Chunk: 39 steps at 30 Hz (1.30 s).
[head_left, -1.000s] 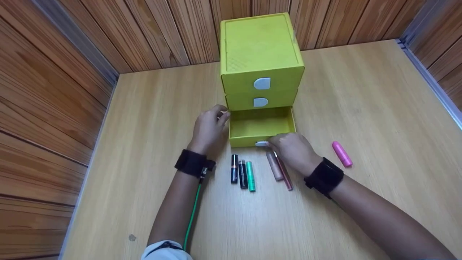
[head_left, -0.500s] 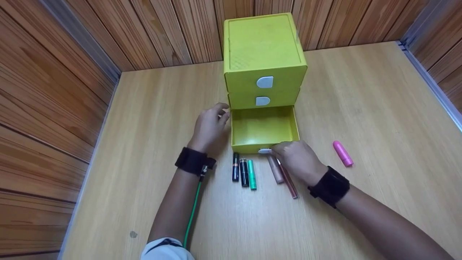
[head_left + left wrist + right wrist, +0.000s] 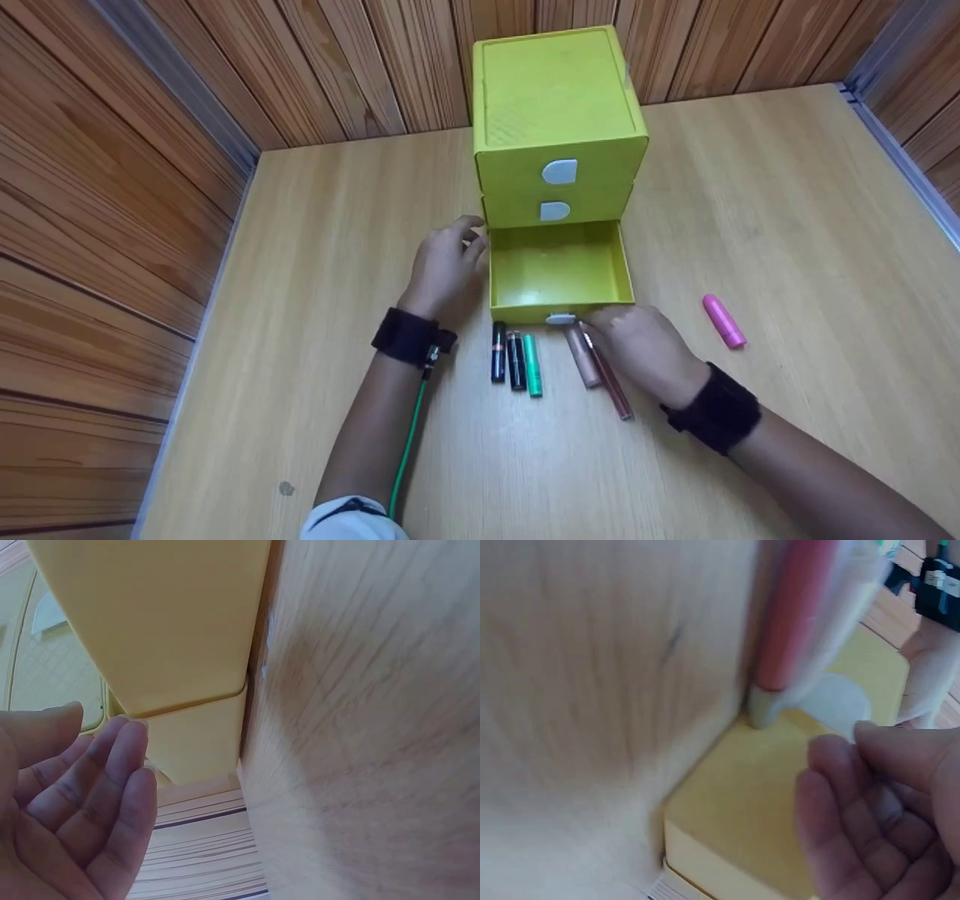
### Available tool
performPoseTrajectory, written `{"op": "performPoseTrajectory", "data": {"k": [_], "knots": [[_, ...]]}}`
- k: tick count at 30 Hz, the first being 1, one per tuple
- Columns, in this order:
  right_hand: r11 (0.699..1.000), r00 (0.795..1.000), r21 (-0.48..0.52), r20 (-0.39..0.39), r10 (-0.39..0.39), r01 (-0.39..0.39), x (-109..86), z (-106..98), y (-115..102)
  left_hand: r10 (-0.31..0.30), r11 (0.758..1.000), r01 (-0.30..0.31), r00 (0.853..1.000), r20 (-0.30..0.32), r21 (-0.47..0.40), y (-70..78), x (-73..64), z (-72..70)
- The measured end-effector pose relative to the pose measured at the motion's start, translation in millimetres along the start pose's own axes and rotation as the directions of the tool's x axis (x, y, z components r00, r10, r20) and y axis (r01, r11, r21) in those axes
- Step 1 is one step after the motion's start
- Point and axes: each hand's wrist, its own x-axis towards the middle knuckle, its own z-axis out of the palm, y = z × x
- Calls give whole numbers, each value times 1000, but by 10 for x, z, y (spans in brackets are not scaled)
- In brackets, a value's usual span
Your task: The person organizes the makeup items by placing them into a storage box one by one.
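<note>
The yellow drawer cabinet (image 3: 559,90) has its bottom drawer (image 3: 559,262) pulled out, showing a bare interior. At the drawer's front, my right hand (image 3: 643,345) has its thumb and fingertips at the edge of the white handle (image 3: 561,319), pinching it, other fingers curled. My left hand (image 3: 444,266) is beside the cabinet's left side, fingers loosely bent and holding nothing; the left wrist view shows the fingertips (image 3: 133,731) close to the yellow wall. Under my right hand lie a mauve tube (image 3: 583,358) and a dark red lip gloss tube (image 3: 611,382).
Two black tubes (image 3: 498,352) and a green tube (image 3: 532,366) lie in front of the drawer, on its left. Farther right on the table (image 3: 765,420) is a pink tube (image 3: 724,321). Wooden panel walls (image 3: 337,67) enclose the back and sides.
The bottom drawer has slid farther out toward the front, and my right hand has moved with it. The dark red tube has shifted forward. My left hand has stayed beside the cabinet.
</note>
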Motion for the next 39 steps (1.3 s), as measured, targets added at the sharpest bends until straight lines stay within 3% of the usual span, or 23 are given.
{"op": "performPoseTrajectory", "data": {"k": [3, 10, 16, 21, 27, 39], "knots": [[999, 1000, -41, 15, 21, -21, -116, -66, -6, 10, 1000, -10, 1000, -17, -2, 6, 4, 17], [992, 984, -92, 152, 97, -83, -327, -213, -10, 26, 999, -27, 998, -53, -21, -3, 44, 15], [989, 978, -70, 158, 136, -127, -477, -206, -111, 11, 997, -16, 998, -69, -77, -69, 53, 95], [993, 977, -54, 180, 113, -105, -453, -141, -166, -30, 995, 22, 997, -74, -100, -105, 58, 140], [995, 979, -59, 182, 95, -85, -400, -87, -176, -52, 996, 50, 998, -24, -74, -96, 59, 137], [976, 938, -29, 271, 214, -214, -356, -102, -170, -67, 994, 68, 998, 16, -88, -93, 66, 143]]}}
